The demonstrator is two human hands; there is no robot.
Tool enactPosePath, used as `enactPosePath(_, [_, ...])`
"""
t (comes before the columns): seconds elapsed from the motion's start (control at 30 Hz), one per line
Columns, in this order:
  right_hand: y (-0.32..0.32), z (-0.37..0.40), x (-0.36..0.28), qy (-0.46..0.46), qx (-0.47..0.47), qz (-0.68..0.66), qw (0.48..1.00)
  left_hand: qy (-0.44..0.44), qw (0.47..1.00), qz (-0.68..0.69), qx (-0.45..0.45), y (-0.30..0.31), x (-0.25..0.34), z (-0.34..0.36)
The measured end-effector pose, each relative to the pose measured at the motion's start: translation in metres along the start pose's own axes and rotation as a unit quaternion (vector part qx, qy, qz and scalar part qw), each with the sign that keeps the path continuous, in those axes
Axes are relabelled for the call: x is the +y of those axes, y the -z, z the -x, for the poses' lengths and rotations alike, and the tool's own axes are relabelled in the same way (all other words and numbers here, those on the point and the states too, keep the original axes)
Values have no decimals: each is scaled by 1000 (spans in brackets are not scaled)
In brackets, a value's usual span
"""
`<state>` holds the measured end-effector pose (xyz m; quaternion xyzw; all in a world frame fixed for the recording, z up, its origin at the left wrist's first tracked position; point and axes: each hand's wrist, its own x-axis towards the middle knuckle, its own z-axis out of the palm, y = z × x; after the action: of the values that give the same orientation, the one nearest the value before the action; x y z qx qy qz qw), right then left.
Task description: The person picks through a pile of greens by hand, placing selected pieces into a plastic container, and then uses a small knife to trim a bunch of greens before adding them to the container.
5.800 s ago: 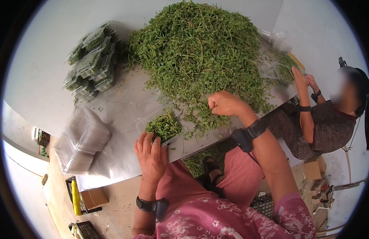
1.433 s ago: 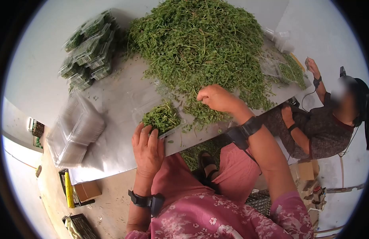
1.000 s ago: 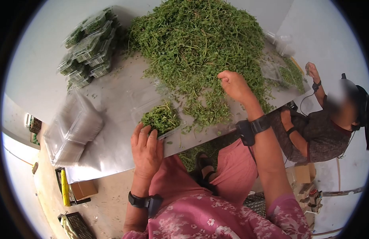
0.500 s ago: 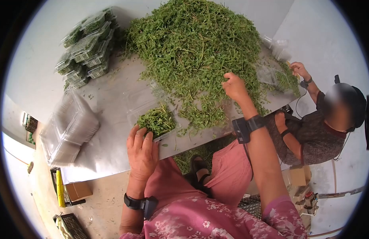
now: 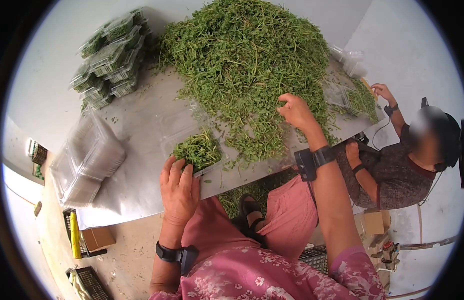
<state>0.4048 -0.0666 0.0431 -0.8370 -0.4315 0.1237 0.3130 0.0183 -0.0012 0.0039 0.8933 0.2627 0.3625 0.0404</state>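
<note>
My left hand is at the near left side of an open clear plastic clamshell, its fingers over the rim and against the leafy green herbs inside. The clamshell's transparent lid lies folded back on the far side. Over the front of a large heap of loose herbs is my right hand, with its fingers curled in. Whatever lies between those fingertips, if anything, cannot be made out.
Filled clamshells are stacked at the back left of the metal table. Nested clamshells stand at the left edge. At right, a co-worker sits by another clamshell. Crates and a cardboard box are on the floor.
My right hand has shifted very slightly at the herb heap, while my left hand stays at the clamshell. The co-worker's raised hand has moved a little to the right and down.
</note>
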Motion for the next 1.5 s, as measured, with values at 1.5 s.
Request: enactPosePath(1.5, [-16, 12, -14, 146, -72, -28, 986, -8, 1000, 4, 1, 2, 3, -2])
